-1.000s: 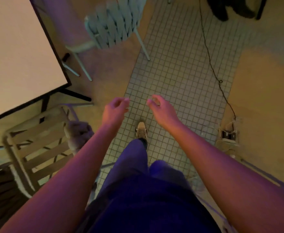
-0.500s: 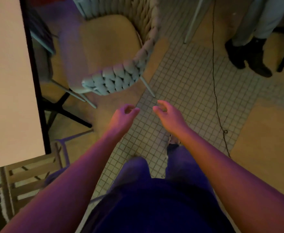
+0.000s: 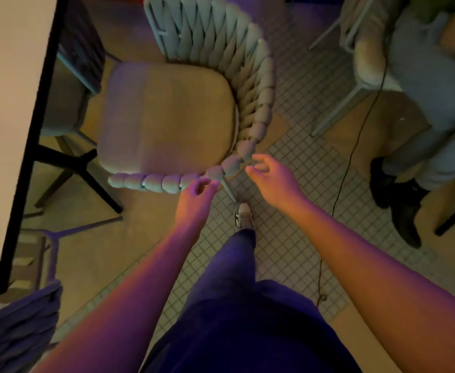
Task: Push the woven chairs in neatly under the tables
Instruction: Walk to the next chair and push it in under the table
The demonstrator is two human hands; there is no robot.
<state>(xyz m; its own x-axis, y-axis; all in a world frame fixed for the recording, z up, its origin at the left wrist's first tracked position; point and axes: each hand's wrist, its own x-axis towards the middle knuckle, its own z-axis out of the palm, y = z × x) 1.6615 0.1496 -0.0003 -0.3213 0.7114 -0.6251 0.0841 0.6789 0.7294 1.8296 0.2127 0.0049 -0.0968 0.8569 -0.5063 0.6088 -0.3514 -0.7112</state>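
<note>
Head view. The woven chair [image 3: 167, 122] is your landmark: it stands pulled out from the table [image 3: 8, 103], whose dark edge runs along the chair's far left side, with the seat cushion fully exposed and the curved woven backrest [image 3: 250, 84] wrapping its right and near sides. Your left hand [image 3: 194, 203] is at the near rim of the backrest, its fingers [image 3: 207, 183] loosely curled and touching or just short of the weave; they are not closed on it. Your right hand [image 3: 272, 179] hovers just beside the backrest's near right corner, fingers spread and holding nothing. One slim chair leg [image 3: 227, 188] angles down between your two hands, with your shoe just below it on the tiled floor [image 3: 296, 238].

To the right of the chair, well apart, a seated person's legs [image 3: 422, 146] and dark boots occupy another chair; a thin cable [image 3: 352, 157] trails across the floor between that person and the woven chair.

Handling, as a judgement: the thin tube legs suggest a light frame, while the thick woven cords look soft and slightly yielding, so they should grip well but give under pressure. Take hold along the top rim of the backrest, one hand on each side of the near corner, and push toward the table, keeping the legs clear of the table's dark base [image 3: 86, 170].
</note>
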